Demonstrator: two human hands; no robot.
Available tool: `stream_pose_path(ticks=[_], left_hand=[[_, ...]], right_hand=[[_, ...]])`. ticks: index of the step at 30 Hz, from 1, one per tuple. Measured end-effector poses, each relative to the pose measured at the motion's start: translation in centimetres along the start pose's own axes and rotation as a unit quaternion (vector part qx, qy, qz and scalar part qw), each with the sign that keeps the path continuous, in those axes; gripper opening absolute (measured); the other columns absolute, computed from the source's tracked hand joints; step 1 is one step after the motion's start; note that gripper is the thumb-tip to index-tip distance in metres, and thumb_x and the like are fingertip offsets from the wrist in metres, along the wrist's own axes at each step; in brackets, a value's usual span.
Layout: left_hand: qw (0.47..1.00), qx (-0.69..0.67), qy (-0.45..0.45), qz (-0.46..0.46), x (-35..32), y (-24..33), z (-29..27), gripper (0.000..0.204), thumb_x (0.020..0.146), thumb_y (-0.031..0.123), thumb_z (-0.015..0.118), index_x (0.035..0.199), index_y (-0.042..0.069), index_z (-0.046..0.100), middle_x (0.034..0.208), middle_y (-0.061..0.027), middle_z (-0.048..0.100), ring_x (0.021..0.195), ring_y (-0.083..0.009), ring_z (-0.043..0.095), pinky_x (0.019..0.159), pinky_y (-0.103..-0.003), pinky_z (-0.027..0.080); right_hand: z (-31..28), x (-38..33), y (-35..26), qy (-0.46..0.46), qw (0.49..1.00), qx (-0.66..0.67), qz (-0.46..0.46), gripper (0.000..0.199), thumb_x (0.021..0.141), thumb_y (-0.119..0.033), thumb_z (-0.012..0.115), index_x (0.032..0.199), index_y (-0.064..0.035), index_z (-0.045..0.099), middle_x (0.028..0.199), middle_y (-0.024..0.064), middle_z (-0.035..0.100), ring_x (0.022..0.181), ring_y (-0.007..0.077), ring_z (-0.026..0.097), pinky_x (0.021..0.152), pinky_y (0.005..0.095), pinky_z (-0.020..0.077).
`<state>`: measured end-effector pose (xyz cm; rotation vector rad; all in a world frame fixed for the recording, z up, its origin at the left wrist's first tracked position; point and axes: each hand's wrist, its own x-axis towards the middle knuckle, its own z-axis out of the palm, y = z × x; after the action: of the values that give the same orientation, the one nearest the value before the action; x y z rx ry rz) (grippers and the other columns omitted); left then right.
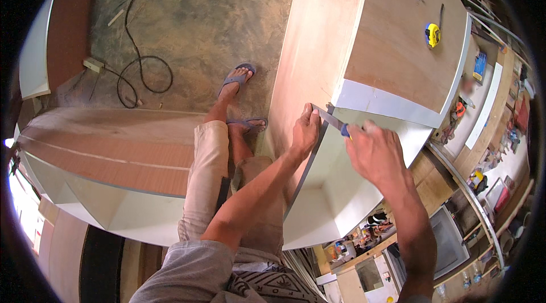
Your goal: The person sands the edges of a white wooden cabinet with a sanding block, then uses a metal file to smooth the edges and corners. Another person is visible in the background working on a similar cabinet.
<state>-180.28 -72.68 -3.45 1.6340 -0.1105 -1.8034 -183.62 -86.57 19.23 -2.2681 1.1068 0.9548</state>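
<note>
A flat metal file [329, 117] with a blue and yellow handle lies across the front edge of a wooden cabinet [310, 47], near its corner. My right hand [375, 152] is wrapped round the handle. At the other end, my left hand [306, 131] pinches the file's tip, fingers pressed together. Below the file runs a dark edge strip [307, 173] along the cabinet's side panel. The cabinet's white inside [357, 172] shows under my right hand. A white band [387, 100] borders the wooden panel just beyond the file.
A yellow tape measure [432, 35] rests on the cabinet panel. Another open cabinet [114, 149] stands on the left. A black cable [132, 36] loops over the concrete floor [193, 24] by my sandalled feet. Shelves [483, 144] with tools and bottles line the right.
</note>
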Motion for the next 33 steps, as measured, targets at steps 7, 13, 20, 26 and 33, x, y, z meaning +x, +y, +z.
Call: stream_pose_path(ticks=[7, 13, 20, 26, 33], left_hand=[[0.998, 0.05, 0.008, 0.041, 2.8, 0.8, -0.3, 0.061, 0.105, 0.034, 0.039, 0.145, -0.011, 0.038, 0.14, -0.0249, 0.038, 0.133, -0.032, 0.036, 0.11, -0.033, 0.03], [0.995, 0.067, 0.019, 0.069, 2.7, -0.8, 0.6, 0.059, 0.106, 0.036, 0.042, 0.151, -0.001, 0.036, 0.075, -0.0014, 0.05, 0.07, -0.0102, 0.048, 0.065, -0.027, 0.044], [0.997, 0.038, 0.009, 0.073, 4.8, -0.1, 0.1, 0.057, 0.105, 0.03, 0.042, 0.148, -0.007, 0.036, 0.142, -0.0221, 0.043, 0.134, -0.0268, 0.039, 0.11, -0.031, 0.032], [0.994, -0.061, -0.062, 0.064, 3.5, 2.0, -1.4, 0.054, 0.106, 0.023, 0.046, 0.152, -0.002, 0.035, 0.147, -0.0116, 0.05, 0.13, -0.0163, 0.049, 0.109, -0.027, 0.037], [0.987, -0.063, -0.08, 0.124, 2.9, 5.0, -1.0, 0.047, 0.104, 0.012, 0.045, 0.148, -0.004, 0.041, 0.138, -0.0124, 0.058, 0.118, -0.0136, 0.054, 0.101, -0.026, 0.041]], right_hand=[[1.3, 1.0, 0.2, 0.033, 0.999, -0.002, -0.008, 0.015, 0.091, -0.015, 0.06, 0.091, -0.0003, 0.064, 0.081, 0.0202, 0.063, 0.068, 0.037, 0.07, 0.063, 0.0465, 0.0563], [1.4, -0.6, -0.5, 0.012, 0.999, 0.007, 0.029, 0.015, 0.093, -0.014, 0.056, 0.095, 0.0001, 0.062, 0.083, 0.0207, 0.062, 0.067, 0.0364, 0.07, 0.059, 0.0439, 0.0565], [4.3, -0.3, -1.6, 0.048, 0.997, -0.003, 0.052, 0.013, 0.095, -0.011, 0.055, 0.098, 0.0011, 0.056, 0.087, 0.0188, 0.06, 0.066, 0.0345, 0.069, 0.058, 0.0442, 0.0564], [9.2, -3.5, -5.0, 0.099, 0.958, 0.214, 0.163, 0.031, 0.093, -0.01, 0.057, 0.12, 0.0025, 0.047, 0.098, 0.0206, 0.054, 0.085, 0.0409, 0.065, 0.072, 0.048, 0.0562], [16.2, -4.7, -7.7, 0.177, 0.88, 0.37, 0.24, 0.044, 0.095, -0.011, 0.057, 0.132, 0.007, 0.042, 0.108, 0.0312, 0.06, 0.095, 0.0465, 0.062, 0.082, 0.0536, 0.05]])
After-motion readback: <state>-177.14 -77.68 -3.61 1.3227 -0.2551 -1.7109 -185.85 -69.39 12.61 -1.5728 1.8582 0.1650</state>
